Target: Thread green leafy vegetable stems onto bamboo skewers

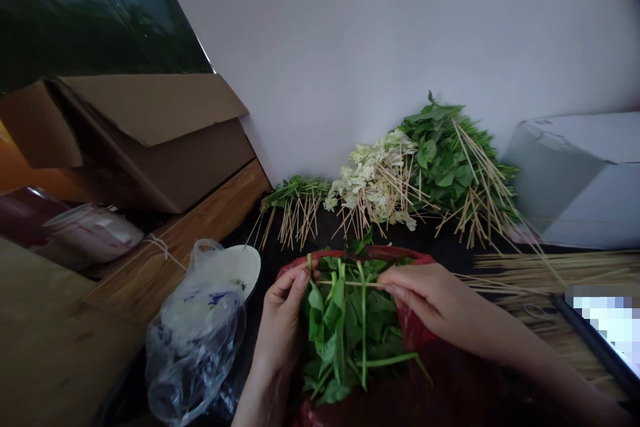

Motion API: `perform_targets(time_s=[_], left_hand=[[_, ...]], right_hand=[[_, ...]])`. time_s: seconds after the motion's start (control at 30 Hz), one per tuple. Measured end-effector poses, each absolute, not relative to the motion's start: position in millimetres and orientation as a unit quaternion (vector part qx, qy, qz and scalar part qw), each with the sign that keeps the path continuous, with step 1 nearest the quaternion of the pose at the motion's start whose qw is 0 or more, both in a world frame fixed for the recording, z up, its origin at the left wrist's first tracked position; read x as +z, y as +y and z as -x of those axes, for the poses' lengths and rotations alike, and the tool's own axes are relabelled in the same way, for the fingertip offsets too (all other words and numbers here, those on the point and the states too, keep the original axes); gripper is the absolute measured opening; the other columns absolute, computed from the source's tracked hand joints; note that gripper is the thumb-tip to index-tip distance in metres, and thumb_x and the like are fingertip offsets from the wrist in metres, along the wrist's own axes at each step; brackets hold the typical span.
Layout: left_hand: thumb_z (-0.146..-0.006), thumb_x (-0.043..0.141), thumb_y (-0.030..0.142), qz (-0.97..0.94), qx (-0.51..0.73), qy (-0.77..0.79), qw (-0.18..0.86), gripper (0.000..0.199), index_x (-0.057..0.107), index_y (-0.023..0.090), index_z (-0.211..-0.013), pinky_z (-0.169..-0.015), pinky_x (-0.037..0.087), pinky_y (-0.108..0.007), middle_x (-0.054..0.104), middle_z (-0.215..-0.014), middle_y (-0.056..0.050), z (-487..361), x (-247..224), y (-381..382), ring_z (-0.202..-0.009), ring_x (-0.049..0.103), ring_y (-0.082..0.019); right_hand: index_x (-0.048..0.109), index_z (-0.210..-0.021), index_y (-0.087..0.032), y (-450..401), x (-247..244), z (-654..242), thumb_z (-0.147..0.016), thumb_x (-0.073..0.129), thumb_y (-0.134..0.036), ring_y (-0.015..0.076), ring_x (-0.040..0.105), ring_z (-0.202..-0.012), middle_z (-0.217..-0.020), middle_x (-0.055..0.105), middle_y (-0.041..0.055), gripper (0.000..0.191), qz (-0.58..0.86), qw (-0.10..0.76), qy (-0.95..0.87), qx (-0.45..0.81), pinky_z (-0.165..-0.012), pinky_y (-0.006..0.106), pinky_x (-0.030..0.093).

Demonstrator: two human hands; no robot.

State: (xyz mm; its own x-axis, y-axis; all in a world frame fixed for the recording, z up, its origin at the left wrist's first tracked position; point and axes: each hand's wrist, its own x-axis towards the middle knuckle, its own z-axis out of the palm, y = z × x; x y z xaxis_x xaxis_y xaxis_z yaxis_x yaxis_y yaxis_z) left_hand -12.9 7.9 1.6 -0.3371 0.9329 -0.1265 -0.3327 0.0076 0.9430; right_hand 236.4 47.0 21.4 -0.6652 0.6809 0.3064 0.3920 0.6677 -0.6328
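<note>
The right hand (433,290) has thumb and forefinger pinched, with no gap to see, on one end of a thin wooden stick (371,284). The left hand (281,313) has its thumb and forefinger closed on a leafy stem (309,261) near the other end. More green stalks (363,320) hang across the stick, between the hands and over the loose greens (383,317) in the red bag (417,327).

I'd judge it all to be light: the stick stiff but snappable, the stalks crisp and apt to split, the leaves limp, easily bruised and perhaps slippery if damp. Best pinch each stalk gently at its firm, thick part beside the stick, and the stick by its bare end.

Beyond, against the wall, lie skewered greens (443,157) and pale leaves (375,180).
</note>
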Motion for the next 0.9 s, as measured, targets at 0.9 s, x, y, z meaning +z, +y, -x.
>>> perform_targets(time_s=[0.9], left_hand=[[-0.085, 0.074, 0.035, -0.472, 0.617, 0.6, 0.192, 0.019, 0.081, 0.024, -0.098, -0.075, 0.055, -0.025, 0.079, -0.098, -0.005, 15, 7, -3, -0.084, 0.072, -0.018]], right_hand=[[0.073, -0.093, -0.022, 44, 19, -234, -0.099, 0.037, -0.02, 0.0185, 0.072, -0.081, -0.102, 0.078, 0.0067, 0.036, 0.34, 0.298, -0.871, 0.192, -0.068, 0.03, 0.053]])
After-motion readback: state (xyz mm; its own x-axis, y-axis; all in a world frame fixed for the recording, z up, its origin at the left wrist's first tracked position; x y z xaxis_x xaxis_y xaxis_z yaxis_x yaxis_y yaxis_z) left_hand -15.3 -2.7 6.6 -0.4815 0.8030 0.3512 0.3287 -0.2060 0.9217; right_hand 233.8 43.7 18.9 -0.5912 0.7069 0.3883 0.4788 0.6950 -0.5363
